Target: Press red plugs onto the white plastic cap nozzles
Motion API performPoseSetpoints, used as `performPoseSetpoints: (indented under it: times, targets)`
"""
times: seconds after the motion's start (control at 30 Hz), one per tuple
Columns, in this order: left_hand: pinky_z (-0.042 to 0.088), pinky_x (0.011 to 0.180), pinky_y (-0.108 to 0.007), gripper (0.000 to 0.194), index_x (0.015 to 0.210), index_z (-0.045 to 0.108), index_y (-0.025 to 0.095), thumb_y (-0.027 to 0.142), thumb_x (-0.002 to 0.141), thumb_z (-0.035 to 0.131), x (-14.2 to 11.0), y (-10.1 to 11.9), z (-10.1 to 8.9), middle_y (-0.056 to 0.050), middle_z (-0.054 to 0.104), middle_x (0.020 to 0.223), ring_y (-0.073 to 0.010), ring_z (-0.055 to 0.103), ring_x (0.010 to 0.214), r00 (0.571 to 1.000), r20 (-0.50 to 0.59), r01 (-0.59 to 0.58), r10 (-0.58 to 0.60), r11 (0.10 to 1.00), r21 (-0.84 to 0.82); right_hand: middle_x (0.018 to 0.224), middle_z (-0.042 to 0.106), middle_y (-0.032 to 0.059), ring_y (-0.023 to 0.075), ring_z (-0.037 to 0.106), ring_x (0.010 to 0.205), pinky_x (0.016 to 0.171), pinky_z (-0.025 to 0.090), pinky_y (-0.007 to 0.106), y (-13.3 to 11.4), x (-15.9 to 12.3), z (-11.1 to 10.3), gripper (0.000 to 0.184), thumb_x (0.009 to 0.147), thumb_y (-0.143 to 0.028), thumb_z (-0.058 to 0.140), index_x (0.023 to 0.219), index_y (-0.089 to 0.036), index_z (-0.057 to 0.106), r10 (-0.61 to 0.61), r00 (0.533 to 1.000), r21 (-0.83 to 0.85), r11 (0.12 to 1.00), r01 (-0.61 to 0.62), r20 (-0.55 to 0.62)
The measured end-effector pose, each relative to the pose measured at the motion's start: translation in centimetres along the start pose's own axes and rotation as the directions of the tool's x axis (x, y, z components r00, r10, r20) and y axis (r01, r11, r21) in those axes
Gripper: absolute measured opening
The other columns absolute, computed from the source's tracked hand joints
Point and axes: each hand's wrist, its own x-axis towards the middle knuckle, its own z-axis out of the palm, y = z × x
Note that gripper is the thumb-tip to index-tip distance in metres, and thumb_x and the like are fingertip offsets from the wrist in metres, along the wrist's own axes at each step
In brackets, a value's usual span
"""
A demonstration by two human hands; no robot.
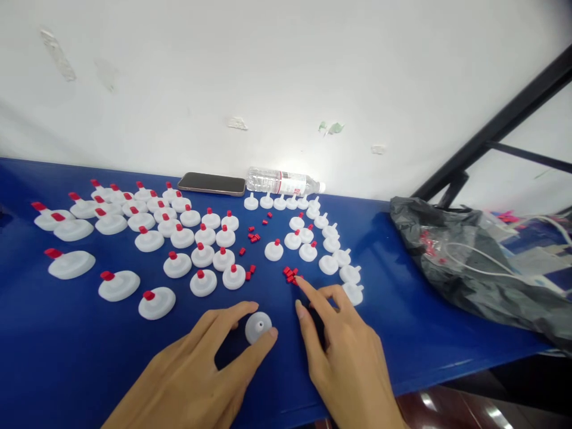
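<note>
Our left hand (205,363), well in front of the plastic bottle (272,180), pinches a bare spouted disc (258,328); our right hand (346,354), loosely spread, perhaps touches red caps (288,272). Most capped discs (203,256) lie left of the bottle; uncapped discs (350,274), seemingly fewer, curve rightward.

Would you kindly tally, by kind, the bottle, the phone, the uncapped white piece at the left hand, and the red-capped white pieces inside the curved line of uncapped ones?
Red-capped white pieces inside that curve: 5
Uncapped white piece at the left hand: 1
Phone: 1
Bottle: 1
Total: 8
</note>
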Motion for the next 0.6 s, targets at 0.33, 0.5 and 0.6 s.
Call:
performPoseSetpoints:
  times: [0.33,0.5,0.6]
  targets:
    - [0.062,0.077,-0.028,0.06,0.136,0.062,0.037,0.003,0.091,0.042,0.7,0.5,-1.6,-0.006,0.066,0.126,-0.021,0.068,0.109,0.993,0.105,0.052,-0.045,0.997,-0.065,0.097,0.069,0.0006,0.013,0.066,0.055,0.05,0.051,0.026,0.1,-0.2,0.0,0.021,0.106,-0.032,0.05,0.113,-0.029,0.07,0.042,0.999,0.08,0.996,-0.04,-0.025]
    - [0.061,0.07,-0.027,0.05,0.13,0.066,0.036,0.01,0.094,0.043,0.6,0.4,-1.0,-0.007,0.067,0.121,-0.0212,0.07,0.1,0.998,0.047,0.047,-0.043,0.995,-0.089,0.096,0.07,0.0009,0.014,0.068,0.058,0.056,0.054,0.025,0.1,-0.4,-0.1,0.023,0.108,-0.033,0.047,0.109,-0.029,0.07,0.019,1.0,0.084,0.996,-0.019,-0.008]
    - [0.06,0.067,-0.027,0.036,0.126,0.068,0.035,0.028,0.095,0.05,0.4,0.5,-0.7,-0.008,0.067,0.122,-0.0227,0.072,0.095,0.997,0.042,0.068,-0.064,0.99,-0.121,0.096,0.07,0.0014,0.0139,0.069,0.06,0.061,0.056,0.025,0.1,-0.3,-0.2,0.028,0.11,-0.033,0.043,0.109,-0.028,0.07,-0.022,1.0,0.093,0.995,0.022,0.006]
